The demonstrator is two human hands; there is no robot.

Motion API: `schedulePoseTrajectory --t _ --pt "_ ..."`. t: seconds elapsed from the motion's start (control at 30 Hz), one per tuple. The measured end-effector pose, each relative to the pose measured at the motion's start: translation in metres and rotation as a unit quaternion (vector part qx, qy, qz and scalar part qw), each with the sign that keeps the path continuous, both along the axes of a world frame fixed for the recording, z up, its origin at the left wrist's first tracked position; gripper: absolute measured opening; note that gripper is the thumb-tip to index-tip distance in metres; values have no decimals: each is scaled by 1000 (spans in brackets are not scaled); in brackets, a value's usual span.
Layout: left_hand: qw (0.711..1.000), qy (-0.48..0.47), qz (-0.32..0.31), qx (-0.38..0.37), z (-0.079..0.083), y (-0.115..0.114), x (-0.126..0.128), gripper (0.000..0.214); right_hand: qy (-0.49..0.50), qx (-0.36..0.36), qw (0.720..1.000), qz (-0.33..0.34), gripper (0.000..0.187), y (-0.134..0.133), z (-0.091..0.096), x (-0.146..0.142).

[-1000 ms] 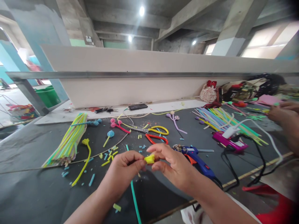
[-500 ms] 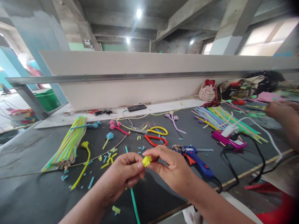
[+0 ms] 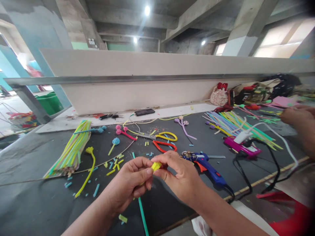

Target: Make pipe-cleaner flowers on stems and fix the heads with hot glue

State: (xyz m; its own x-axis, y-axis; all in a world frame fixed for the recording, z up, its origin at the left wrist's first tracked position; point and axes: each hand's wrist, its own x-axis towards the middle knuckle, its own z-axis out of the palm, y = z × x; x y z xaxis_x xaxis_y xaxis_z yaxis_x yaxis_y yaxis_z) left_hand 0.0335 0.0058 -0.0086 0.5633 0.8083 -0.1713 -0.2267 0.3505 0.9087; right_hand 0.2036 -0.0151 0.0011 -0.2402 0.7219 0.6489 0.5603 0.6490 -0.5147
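Observation:
Between the fingertips of both my hands is a small, fuzzy yellow pipe-cleaner piece (image 3: 156,166), bunched up and partly covered. My left hand (image 3: 133,180) pinches it with thumb and forefinger, the other fingers curled in. From the other side, my right hand (image 3: 180,178) presses it between thumb and fingers. A green pipe cleaner (image 3: 142,211) runs along the table beneath my hands. Just beyond my right hand lie scissors (image 3: 154,137) with one yellow and one red handle. To its right a blue glue gun (image 3: 208,167) rests on its side.
Pipe-cleaner bundles lie left (image 3: 70,150) and right (image 3: 226,123), with cut bits scattered nearby. A yellow stem (image 3: 92,164) curves at left. A purple power strip (image 3: 242,146) trails cords at right. Another person's hand (image 3: 299,121) is at the right edge. A phone (image 3: 144,112) lies behind.
The yellow piece has turned slightly between my fingertips, and less of its bunched face shows. My right fingers have shifted a little over it. The view has tilted slightly.

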Motion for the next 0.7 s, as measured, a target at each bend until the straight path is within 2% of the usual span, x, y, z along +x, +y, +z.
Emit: schedulePoseTrajectory --t 0.2,0.43,0.5,0.6,0.7 --pt "1000 6 -3 -12 1 0 0 19 19 -28 999 -4 12 0 1 -1" --pt "1000 9 -9 -10 -1 1 0 19 35 -130 991 -6 10 5 2 -1" --pt "1000 2 -9 -6 -3 3 -2 19 41 -146 988 11 18 5 4 1" --pt "1000 -5 -14 -6 -3 9 -5 21 99 -192 975 48 44 7 4 5" --pt "1000 12 -9 -5 2 17 -8 27 159 -222 962 29 41 14 2 14"
